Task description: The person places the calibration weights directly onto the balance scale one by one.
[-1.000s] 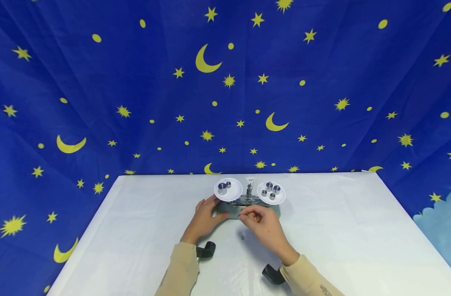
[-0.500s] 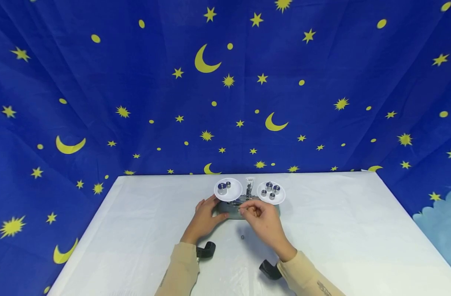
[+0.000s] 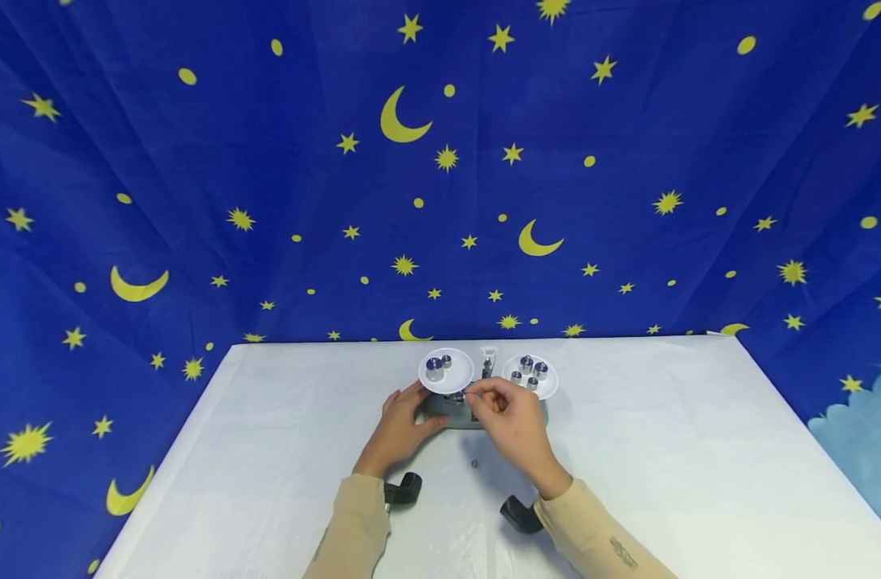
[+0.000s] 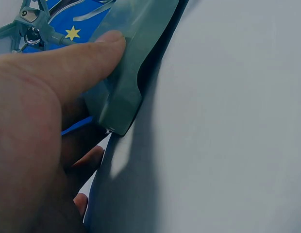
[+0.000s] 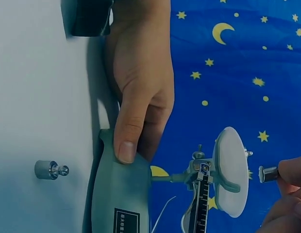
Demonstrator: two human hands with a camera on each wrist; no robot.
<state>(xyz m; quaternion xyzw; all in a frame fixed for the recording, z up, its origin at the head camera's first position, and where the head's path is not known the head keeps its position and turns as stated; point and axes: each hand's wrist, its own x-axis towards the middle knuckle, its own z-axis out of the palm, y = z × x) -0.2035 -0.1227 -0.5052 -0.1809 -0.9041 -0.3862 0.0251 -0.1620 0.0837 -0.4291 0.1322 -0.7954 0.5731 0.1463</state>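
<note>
A grey-green balance scale (image 3: 455, 414) bears a white left pan (image 3: 459, 378) with two metal weights and a white right pan (image 3: 549, 384) with several. My left hand (image 3: 400, 426) grips the left end of its base; the left wrist view has the thumb (image 4: 92, 56) across the front face and fingers behind. My right hand (image 3: 516, 426) pinches a small metal weight (image 5: 269, 174) between thumb and finger. In the right wrist view that weight is just off the upper side of a pan (image 5: 231, 170), without contact. The right hand covers part of the base in the head view.
One more small weight (image 3: 474, 464) stands on the white table (image 3: 665, 450) in front of the scale. Black wrist cameras (image 3: 404, 488) stick out at both sleeves. Behind the table's far edge hangs a blue curtain (image 3: 303, 177) with yellow stars and moons.
My right hand has risen from the front of the base toward the pans, still pinching the weight. The left hand has stayed on the base, and the weights on the pans have not moved.
</note>
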